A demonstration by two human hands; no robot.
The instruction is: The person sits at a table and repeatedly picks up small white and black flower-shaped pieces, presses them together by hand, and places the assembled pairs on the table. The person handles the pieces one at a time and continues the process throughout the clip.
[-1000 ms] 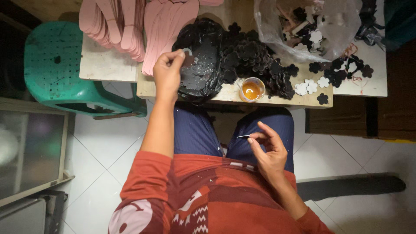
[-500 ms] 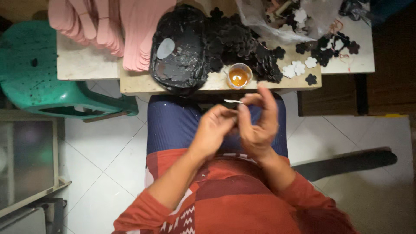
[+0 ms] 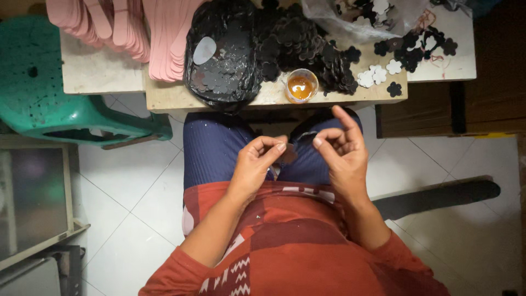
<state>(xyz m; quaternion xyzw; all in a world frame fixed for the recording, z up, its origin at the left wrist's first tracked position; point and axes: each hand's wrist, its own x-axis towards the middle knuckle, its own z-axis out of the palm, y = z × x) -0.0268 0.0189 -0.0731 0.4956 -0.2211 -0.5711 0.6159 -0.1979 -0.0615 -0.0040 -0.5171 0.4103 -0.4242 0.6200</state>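
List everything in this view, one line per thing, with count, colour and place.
small dark piece: one, dark, pinched in the left fingertips over the lap
glue cup: one, clear with amber liquid, table front edge
black bag of discs: one, black, table centre
flower cutouts: many, black, heaped right of the bag
white flower cutouts: a few, white, table right
pink strips: many, pink, table left
table: one, pale, top
stool: one, green, left
left hand: over the lap
right hand: over the lap, beside the piece
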